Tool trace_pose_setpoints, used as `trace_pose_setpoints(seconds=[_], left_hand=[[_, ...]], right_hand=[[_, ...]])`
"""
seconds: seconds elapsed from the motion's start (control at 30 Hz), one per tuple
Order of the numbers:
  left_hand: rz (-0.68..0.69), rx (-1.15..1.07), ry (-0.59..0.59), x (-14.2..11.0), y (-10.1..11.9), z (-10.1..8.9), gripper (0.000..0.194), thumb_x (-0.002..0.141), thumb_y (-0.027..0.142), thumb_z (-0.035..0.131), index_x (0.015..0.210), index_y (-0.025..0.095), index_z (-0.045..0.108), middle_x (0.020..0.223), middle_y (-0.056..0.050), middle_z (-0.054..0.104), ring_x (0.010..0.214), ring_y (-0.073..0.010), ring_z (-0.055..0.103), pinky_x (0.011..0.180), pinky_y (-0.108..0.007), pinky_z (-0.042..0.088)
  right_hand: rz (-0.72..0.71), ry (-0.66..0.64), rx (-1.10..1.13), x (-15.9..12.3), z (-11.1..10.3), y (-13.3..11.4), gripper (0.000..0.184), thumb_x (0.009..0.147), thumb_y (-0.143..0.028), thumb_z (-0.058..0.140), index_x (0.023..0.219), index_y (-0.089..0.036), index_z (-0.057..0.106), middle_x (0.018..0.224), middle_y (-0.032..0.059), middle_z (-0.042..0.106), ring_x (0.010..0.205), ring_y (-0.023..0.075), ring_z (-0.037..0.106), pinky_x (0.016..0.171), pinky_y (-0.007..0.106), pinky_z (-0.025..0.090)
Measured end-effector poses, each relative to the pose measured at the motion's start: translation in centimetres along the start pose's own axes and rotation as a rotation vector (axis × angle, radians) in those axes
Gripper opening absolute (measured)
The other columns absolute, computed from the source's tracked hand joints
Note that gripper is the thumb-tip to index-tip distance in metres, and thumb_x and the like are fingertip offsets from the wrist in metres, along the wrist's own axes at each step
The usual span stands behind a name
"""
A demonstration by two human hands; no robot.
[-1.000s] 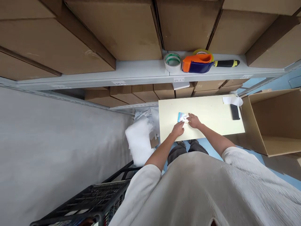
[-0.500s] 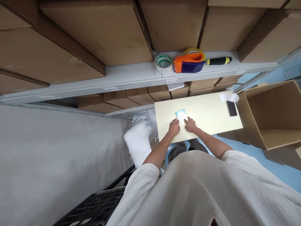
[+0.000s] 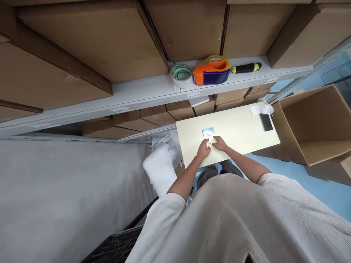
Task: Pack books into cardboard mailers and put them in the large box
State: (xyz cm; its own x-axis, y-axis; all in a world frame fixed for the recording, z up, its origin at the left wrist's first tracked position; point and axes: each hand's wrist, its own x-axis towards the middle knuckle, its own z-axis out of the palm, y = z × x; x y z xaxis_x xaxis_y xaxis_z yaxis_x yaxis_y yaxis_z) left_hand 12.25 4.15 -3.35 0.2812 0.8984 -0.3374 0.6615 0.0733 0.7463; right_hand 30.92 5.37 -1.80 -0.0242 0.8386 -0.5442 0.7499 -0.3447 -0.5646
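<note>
On the pale yellow board (image 3: 238, 126) lies a small flat packet (image 3: 208, 133) with a blue far edge and a whiter printed middle. My left hand (image 3: 203, 149) pinches its near left corner, and my right hand (image 3: 219, 144) pinches the near right one. Between my fingertips the packet's near end looks raised or folded, with a cream-coloured strip showing; I cannot make out whether that strip is part of it. Both hands are closed, thumbs toward each other.
A black flat rectangular object (image 3: 266, 122) and white paper (image 3: 261, 109) lie at the board's right end, beside an open cardboard box (image 3: 304, 153). The shelf above bears a tape roll (image 3: 181, 76), an orange-and-blue tape dispenser (image 3: 211, 74) and cartons. White wrapping (image 3: 160, 168) lies left.
My fingers have gone from resting flat by the packet's near corners to pinching its near edge, which has come up. The camera view has shifted slightly.
</note>
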Motion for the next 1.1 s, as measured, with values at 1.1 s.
trace_pose_setpoints(seconds=[1.1], left_hand=[[-0.094, -0.113, -0.083, 0.3, 0.4, 0.7, 0.064, 0.096, 0.011, 0.06, 0.159, 0.018, 0.061, 0.162, -0.011, 0.063, 0.15, -0.03, 0.061, 0.132, -0.046, 0.045]], right_hand=[[0.06, 0.124, 0.001, -0.6, -0.3, 1.2, 0.047, 0.1, -0.025, 0.059, 0.144, -0.019, 0.071, 0.154, 0.0133, 0.067, 0.142, 0.0268, 0.064, 0.124, 0.041, 0.049]])
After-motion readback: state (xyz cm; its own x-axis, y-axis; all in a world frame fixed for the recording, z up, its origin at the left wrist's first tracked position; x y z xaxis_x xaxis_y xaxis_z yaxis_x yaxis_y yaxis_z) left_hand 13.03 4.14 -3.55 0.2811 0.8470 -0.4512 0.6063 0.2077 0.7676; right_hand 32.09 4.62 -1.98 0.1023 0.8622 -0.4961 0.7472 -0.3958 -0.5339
